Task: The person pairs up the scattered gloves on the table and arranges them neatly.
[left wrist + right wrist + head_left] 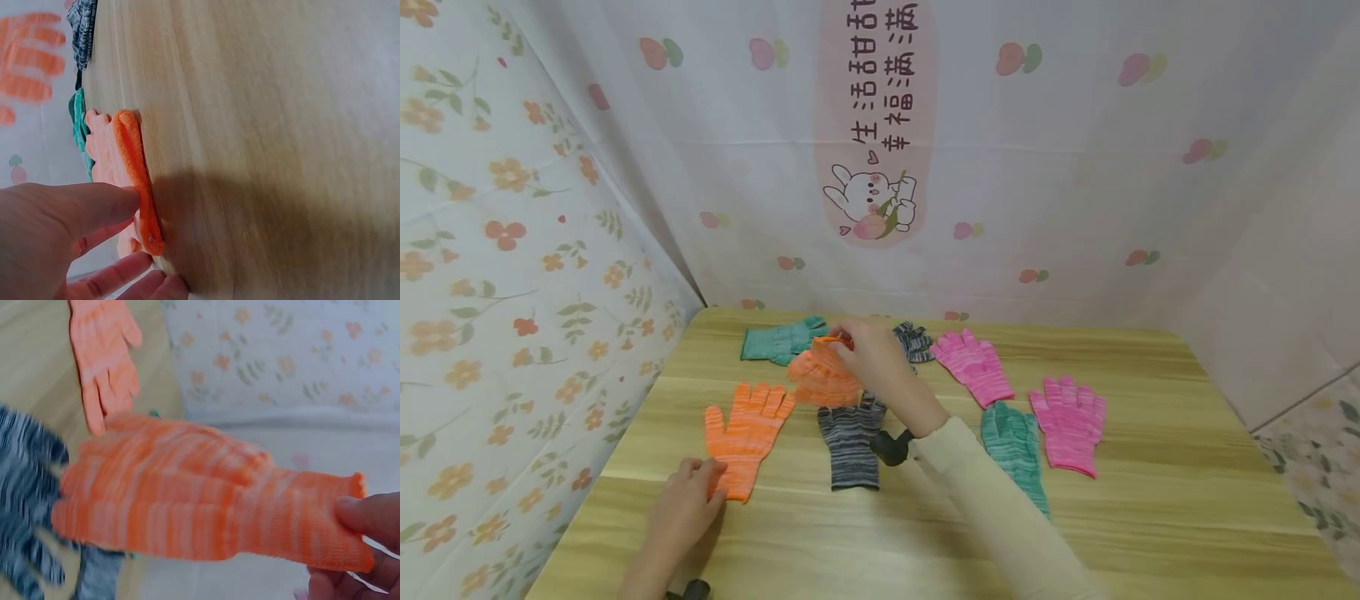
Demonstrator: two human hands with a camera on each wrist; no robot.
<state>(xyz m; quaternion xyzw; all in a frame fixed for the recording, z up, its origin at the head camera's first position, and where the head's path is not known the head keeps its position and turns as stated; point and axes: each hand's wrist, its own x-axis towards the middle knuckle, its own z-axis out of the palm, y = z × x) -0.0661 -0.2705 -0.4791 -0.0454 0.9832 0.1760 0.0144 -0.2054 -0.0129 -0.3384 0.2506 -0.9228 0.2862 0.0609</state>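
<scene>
1 lifted glove [827, 377] could drop if your right hand [874, 358] slackens its pinch; left hand [682, 504] pinches the flat glove [747, 433].

Rabbit-print curtain [1060, 183] behind a wooden table [1165, 517]

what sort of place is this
Probably an indoor tabletop work corner: a wood-grain table with knit gloves lying on it, and printed cloth hangings behind and to the left.
</scene>
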